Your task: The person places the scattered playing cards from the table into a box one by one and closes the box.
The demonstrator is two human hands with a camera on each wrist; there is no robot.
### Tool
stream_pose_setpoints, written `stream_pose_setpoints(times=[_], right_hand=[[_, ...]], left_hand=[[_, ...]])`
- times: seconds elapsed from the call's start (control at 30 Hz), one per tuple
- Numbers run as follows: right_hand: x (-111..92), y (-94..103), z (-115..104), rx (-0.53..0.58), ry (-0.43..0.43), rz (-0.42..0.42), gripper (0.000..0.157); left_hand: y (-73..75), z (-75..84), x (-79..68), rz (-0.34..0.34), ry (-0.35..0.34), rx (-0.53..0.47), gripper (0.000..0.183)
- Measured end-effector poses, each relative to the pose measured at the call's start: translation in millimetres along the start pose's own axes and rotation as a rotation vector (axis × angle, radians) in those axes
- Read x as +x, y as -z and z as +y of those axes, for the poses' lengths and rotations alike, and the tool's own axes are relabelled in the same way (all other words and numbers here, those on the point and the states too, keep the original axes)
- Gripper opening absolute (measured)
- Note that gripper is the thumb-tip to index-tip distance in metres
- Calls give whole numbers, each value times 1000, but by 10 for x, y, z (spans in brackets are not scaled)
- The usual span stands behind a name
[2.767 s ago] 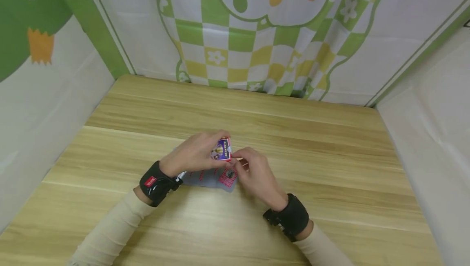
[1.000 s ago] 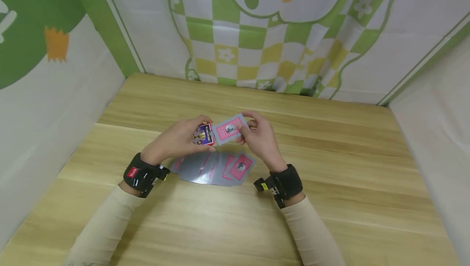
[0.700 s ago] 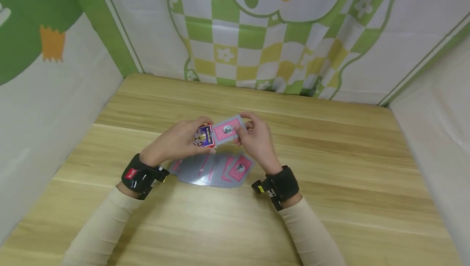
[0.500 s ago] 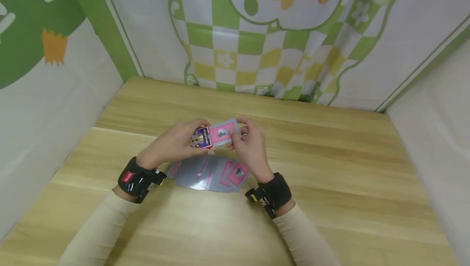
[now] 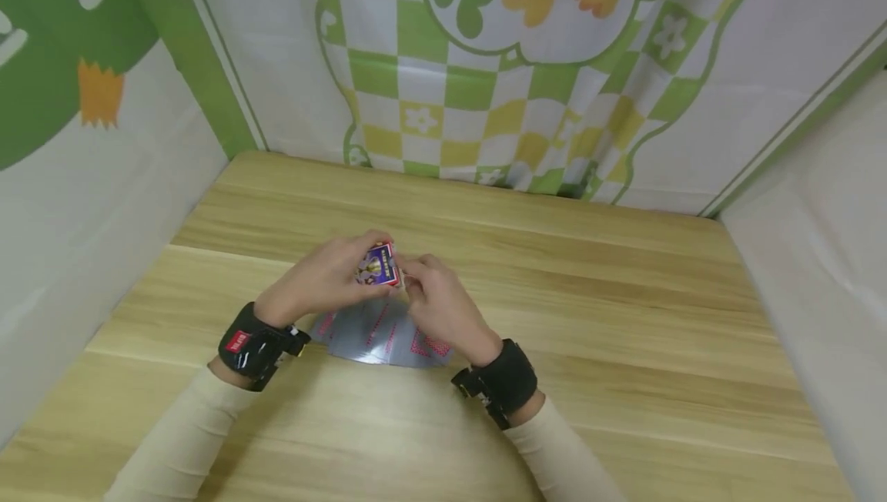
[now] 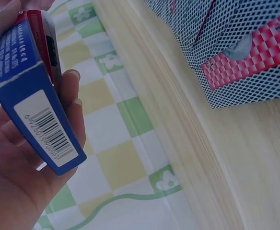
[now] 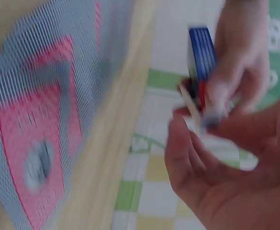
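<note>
In the head view my left hand (image 5: 326,271) grips a blue and red playing-card box (image 5: 377,264), held above the table with its mouth turned right. The left wrist view shows the barcode end of the box (image 6: 46,127) and fingers along its sides. My right hand (image 5: 446,306) is at the mouth of the box, thumb and index finger bent. In the right wrist view a pale flap (image 7: 192,106) stands near those fingertips; blur hides whether they pinch it. Below the hands lie overlapping playing cards (image 5: 360,336), red-patterned backs up with grey borders, partly covered by the right hand.
The wooden table (image 5: 589,317) extends around the cards on all sides. A checked green, yellow and white cloth (image 5: 478,86) hangs behind its far edge. Pale cloth walls (image 5: 818,202) stand at the left and right.
The playing card that my right hand held half out of the box has gone into it and no longer shows. My right hand has moved left and down to the box's mouth.
</note>
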State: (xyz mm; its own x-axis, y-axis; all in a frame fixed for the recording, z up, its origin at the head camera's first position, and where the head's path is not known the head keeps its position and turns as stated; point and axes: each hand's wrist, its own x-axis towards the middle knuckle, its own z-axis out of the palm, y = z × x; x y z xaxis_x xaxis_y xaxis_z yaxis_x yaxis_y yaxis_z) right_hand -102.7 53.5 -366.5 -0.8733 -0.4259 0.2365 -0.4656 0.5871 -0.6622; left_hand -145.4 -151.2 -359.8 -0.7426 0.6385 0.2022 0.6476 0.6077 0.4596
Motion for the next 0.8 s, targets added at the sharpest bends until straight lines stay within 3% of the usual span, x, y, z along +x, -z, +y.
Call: stream_pose_setpoints(times=[0.1, 0.2, 0.3, 0.4, 0.47, 0.57, 0.73, 0.8], right_hand=[[-5, 145, 121, -15, -68, -62, 26], [-40, 264, 235, -127, -192, -163, 22], [-107, 288, 314, -279, -310, -299, 42], [-171, 239, 352, -383, -377, -393, 66], [-203, 195, 368, -418, -394, -404, 79], [-229, 155, 390, -447, -402, -394, 87], [-230, 173, 437, -454, -393, -354, 79], [-228, 212, 455, -406, -386, -342, 69]], left_hand=[[-1, 8, 0, -9, 34, 5, 78], [-6, 11, 5, -12, 60, 5, 82], [-21, 12, 2, -19, 74, 4, 80], [-31, 15, -5, -22, 84, -1, 76], [-34, 16, -7, -23, 87, 0, 75], [-35, 19, -4, -26, 79, -7, 75], [-40, 29, 1, -35, 68, -4, 75], [-44, 34, 3, -37, 74, 5, 76]])
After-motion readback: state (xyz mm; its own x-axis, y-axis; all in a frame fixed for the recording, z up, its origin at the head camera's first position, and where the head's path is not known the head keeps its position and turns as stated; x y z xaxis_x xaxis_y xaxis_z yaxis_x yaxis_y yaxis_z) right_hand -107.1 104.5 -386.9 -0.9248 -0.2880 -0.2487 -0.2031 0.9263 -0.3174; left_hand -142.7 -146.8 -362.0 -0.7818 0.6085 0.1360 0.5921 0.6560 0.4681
